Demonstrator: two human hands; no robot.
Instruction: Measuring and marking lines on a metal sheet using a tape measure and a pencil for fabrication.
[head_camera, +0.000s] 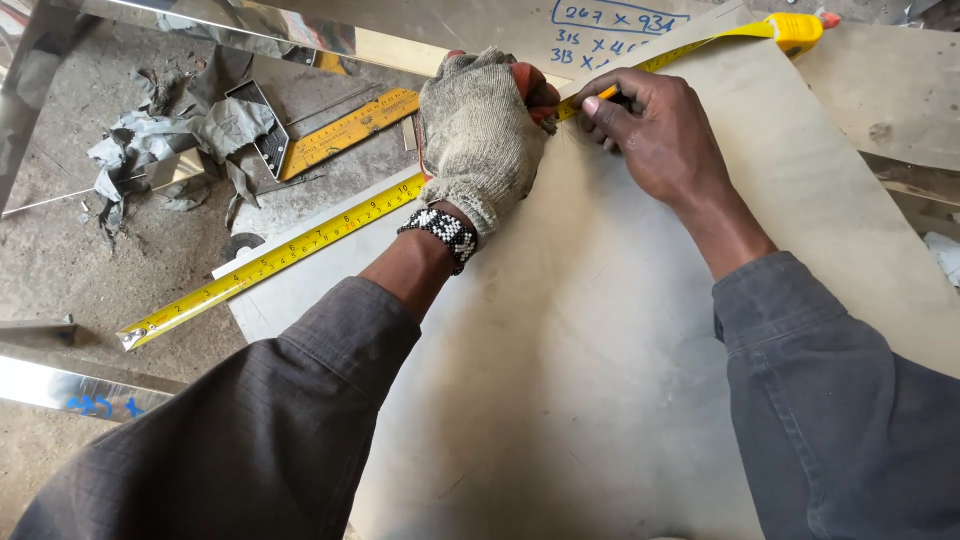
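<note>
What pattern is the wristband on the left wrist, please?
Black-and-white beaded pattern on the wristband, head view.

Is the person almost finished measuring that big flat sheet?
Done: the yellow tape measure lies stretched across the grey sheet. In hand: the gloved left hand pins the tape while the bare right hand holds something thin against it. No cut shows.

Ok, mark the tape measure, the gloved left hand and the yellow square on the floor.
tape measure (300, 245), head view, on the yellow blade left of the glove
left hand (480, 135), head view, on the back of the knit glove
yellow square (345, 130), head view, on its yellow ruler arm
</note>
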